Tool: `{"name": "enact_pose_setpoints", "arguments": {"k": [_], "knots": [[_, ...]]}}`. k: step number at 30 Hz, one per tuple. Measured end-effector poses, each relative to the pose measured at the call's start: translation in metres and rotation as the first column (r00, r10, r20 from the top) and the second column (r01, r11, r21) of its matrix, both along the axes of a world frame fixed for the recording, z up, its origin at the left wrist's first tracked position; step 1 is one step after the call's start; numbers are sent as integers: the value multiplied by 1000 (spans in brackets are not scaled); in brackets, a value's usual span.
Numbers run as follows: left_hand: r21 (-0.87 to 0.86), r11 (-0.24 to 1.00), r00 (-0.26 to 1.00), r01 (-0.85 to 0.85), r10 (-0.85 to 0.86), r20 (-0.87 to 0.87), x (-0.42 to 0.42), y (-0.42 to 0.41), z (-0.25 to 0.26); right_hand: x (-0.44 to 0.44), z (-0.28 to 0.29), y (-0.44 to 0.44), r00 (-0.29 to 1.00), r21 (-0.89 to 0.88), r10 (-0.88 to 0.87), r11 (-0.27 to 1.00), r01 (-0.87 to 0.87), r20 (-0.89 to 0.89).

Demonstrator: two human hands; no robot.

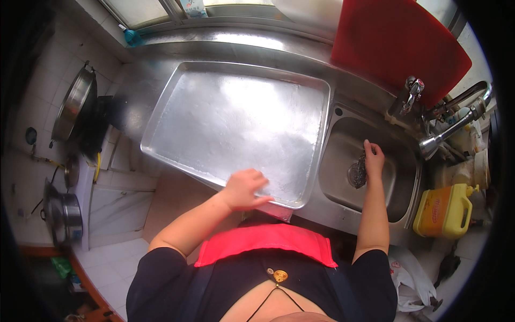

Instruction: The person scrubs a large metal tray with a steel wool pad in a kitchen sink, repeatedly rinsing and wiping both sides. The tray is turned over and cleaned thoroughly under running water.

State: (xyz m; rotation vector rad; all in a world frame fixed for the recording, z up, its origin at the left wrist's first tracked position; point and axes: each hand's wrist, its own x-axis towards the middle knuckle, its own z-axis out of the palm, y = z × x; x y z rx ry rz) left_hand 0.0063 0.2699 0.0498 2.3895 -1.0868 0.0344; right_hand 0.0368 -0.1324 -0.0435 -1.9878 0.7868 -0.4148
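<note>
A large shallow metal baking tray point(225, 116) rests on the steel counter, its wet-looking bottom reflecting light. My left hand point(246, 189) is over the tray's near rim, fingers loosely bent and thumb apart, with nothing held. Whether it touches the rim is hard to tell. Over the stainless steel sink point(338, 177) to the right, my right hand point(374, 161) pinches a dark steel wool scrubber point(359, 175). The scrubber hangs down in front of the drain and partly hides it.
A chrome tap point(412, 94) and a flexible spout point(446, 135) stand behind and right of the sink. A red cutting board point(398, 44) leans at the back. At right is a yellow jug point(442, 211); pots, including a lidded pot point(66, 217), stand on the left.
</note>
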Motion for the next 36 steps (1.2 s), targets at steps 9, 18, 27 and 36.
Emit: {"name": "enact_pose_setpoints", "arguments": {"k": [9,18,27,36], "knots": [[-377,18,139,-926,945,-296,-11,85,-59,88,45,101,848,-198,416,848,-492,-327],[-228,178,277,-957,794,-541,6,152,-80,-10,49,146,781,-67,491,829,-555,-386],[-15,508,484,-861,828,284,10,186,-28,-111,78,217,411,167,883,450,-877,-225],[185,968,961,-170,204,-185,-47,-30,-55,-67,68,203,592,-621,789,385,-683,-162]]}}
